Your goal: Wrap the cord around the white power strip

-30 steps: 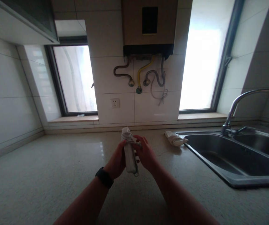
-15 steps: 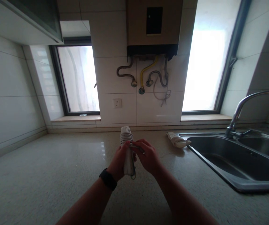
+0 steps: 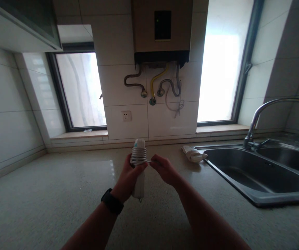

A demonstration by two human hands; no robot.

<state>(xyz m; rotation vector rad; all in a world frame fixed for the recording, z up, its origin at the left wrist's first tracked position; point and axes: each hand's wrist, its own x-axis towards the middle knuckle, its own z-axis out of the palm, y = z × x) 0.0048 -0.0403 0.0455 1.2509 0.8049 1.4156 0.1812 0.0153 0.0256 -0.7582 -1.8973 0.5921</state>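
Two hands on one white plastic power strip, held upright above the speckled stone countertop, mid-frame in front of the tiled wall. Left hand, black watch on the wrist, is closed round the strip's body from the left. Right hand pinches the white cord that's coiled in tight turns round the strip's upper half, with a short taut run between coil and fingertips. To wind well, judging from this: keep that run tight, lay each turn flat against the last one with no crossing, rotate the strip with the left rather than looping wide with the right, and keep the left thumb pressing the coil so it can't spring loose. Plug end isn't visible, so can't tell how much cord remains. Second white strip-like object lies on the counter touching the rim of the stainless steel sink; wall socket behind.
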